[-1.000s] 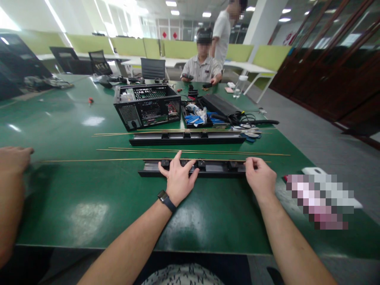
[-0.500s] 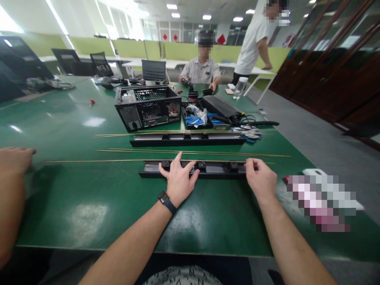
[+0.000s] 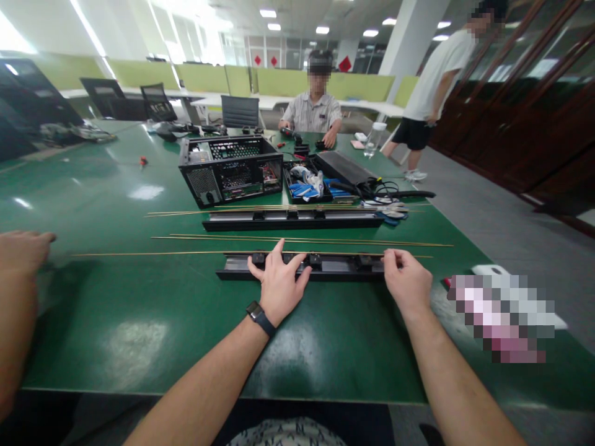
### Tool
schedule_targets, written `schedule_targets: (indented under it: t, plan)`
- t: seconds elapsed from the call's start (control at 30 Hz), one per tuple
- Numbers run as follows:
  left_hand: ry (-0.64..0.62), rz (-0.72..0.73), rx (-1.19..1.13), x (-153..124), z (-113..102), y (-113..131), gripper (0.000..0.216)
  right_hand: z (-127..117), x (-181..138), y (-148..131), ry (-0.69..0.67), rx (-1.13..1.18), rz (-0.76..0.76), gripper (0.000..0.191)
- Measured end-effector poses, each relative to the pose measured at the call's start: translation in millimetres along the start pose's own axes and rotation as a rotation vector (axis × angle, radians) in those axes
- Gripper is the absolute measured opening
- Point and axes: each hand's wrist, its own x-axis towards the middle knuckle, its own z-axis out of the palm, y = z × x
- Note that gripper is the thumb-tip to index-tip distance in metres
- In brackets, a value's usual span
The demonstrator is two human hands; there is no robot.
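A black channel-shaped rail (image 3: 246,274) lies before me on the green table, with several black blocks (image 3: 364,262) along its inside. My left hand (image 3: 280,274) rests over the middle of it, fingers spread, touching the rail or its blocks. At the rail's right end, my right hand (image 3: 408,275) is closed in a pinch on a thin brass-coloured rod (image 3: 153,254). This rod runs along the rail's far side and sticks out well past its left end. My fingers hide part of the rod and some blocks.
Loose rods (image 3: 199,236) and a second black rail (image 3: 288,222) lie beyond. Farther back are an open computer case (image 3: 232,170), blue-white gloves (image 3: 307,184) and a clear jar (image 3: 373,141). Another person's arm (image 3: 18,279) reaches in from the left; a co-worker (image 3: 312,110) sits opposite.
The pinched rod has shifted very slightly to the right. Both my hands stay almost where they were. The standing person in the background has moved to the right.
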Motion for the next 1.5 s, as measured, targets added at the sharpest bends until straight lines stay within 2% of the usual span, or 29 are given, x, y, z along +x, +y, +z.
schedule_targets:
  t: [0.23, 0.47, 0.73, 0.97, 1.2, 1.4, 1.5]
  plan:
    - [0.001, -0.001, 0.001, 0.2, 0.1, 0.0, 0.028, 1.6, -2.3, -2.9, -0.037, 0.030, -0.095, 0.043]
    - [0.012, 0.007, 0.003, 0.2, 0.1, -0.2, 0.028, 1.3, 0.0, -0.8, 0.001, 0.010, -0.043, 0.041]
    - [0.003, 0.002, -0.002, 0.3, 0.4, -0.2, 0.028, 1.0, -3.5, -5.0, -0.051, 0.047, -0.096, 0.040]
    - [-0.006, 0.000, -0.004, 0.7, 0.9, -1.0, 0.029, -1.7, -0.9, -3.1, -0.004, 0.026, -0.006, 0.041]
    - [0.002, 0.001, 0.003, 0.7, 2.4, -1.4, 0.029, 0.8, -3.7, -7.5, -0.068, 0.044, -0.118, 0.039]
    - [0.002, 0.000, 0.009, 0.3, 2.4, -1.7, 0.030, -0.6, -1.1, -3.2, -0.009, 0.006, -0.040, 0.042]
    - [0.004, 0.001, 0.008, 0.2, 2.8, -1.9, 0.030, -1.2, -2.5, -4.2, -0.025, 0.040, -0.061, 0.040]
